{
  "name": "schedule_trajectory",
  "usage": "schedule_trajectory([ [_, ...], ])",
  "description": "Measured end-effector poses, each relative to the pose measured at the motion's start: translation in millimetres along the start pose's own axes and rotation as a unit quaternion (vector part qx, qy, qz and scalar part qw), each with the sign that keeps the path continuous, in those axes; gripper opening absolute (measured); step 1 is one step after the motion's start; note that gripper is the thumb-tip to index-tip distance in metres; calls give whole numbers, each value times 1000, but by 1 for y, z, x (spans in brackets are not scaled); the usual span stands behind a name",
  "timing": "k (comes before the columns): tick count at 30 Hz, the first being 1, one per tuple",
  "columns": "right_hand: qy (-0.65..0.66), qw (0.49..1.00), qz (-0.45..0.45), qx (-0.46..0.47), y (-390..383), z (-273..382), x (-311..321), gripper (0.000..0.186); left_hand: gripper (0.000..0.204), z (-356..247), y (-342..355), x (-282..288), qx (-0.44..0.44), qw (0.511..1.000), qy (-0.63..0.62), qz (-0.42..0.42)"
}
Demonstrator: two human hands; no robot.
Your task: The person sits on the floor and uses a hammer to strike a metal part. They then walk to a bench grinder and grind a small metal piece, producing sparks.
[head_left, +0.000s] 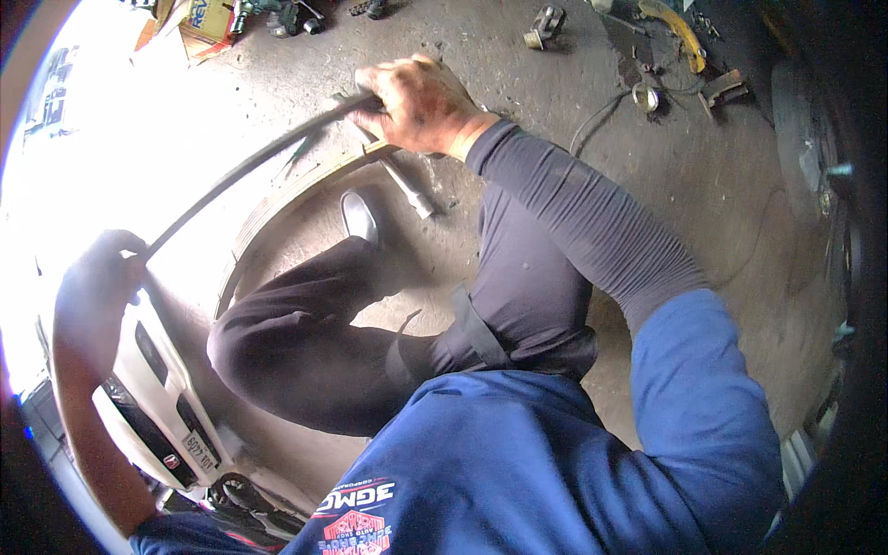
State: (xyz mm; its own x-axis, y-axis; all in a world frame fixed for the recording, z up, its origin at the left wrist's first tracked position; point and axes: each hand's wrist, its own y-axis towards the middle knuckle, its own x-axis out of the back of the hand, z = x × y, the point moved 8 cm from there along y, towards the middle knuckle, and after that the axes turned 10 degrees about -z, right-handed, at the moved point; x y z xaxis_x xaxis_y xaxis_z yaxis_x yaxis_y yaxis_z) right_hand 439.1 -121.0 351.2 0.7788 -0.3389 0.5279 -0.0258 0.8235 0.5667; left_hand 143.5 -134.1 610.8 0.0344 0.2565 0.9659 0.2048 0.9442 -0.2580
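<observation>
A long, dark, narrow strip (250,166), perhaps rubber, stretches between my two hands and bows slightly. My right hand (421,102) is closed round its upper end, knuckles up. At the far left, in strong glare, my left hand (97,287) grips the lower end with bent fingers. Beneath the strip lies a curved, pale-edged piece (305,185) whose kind I cannot make out. A metal tube-like tool (407,188) rests on the floor just below my right hand. Something thin and green (299,155) shows beside the strip, partly covered.
My bent legs and a grey shoe (359,217) fill the middle. A white car (162,379) stands at lower left. Farther off are a cardboard box (205,26), a power tool (282,17), a yellow curved part (680,35), a round metal part (647,97) and a cable (597,120).
</observation>
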Motion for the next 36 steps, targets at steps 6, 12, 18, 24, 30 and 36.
schedule_trajectory([
  [6, 143, 962, 223, -69, -30, -23, -57, 37, 35, 6, -29, 74, -74, 975, -146, -148],
  [12, 107, 964, 209, 123, -35, -22, -90, 27, 29, -12, 95, 51, -191, 763, -595, -167],
  [18, 16, 958, 151, 245, -68, -65, -102, 28, 33, -105, 164, -15, -179, 619, -735, -214],
  [24, 10, 965, 191, 178, -96, -98, -135, 21, 29, -166, 149, -45, -103, 683, -686, -231],
  [30, 111, 976, 185, 39, -89, -104, -129, 28, 23, -196, 147, -44, -202, 658, -697, -201],
  [36, 148, 910, 295, -252, -104, -126, -124, 30, 16, -197, 155, -53, -213, 642, -727, -118],
])
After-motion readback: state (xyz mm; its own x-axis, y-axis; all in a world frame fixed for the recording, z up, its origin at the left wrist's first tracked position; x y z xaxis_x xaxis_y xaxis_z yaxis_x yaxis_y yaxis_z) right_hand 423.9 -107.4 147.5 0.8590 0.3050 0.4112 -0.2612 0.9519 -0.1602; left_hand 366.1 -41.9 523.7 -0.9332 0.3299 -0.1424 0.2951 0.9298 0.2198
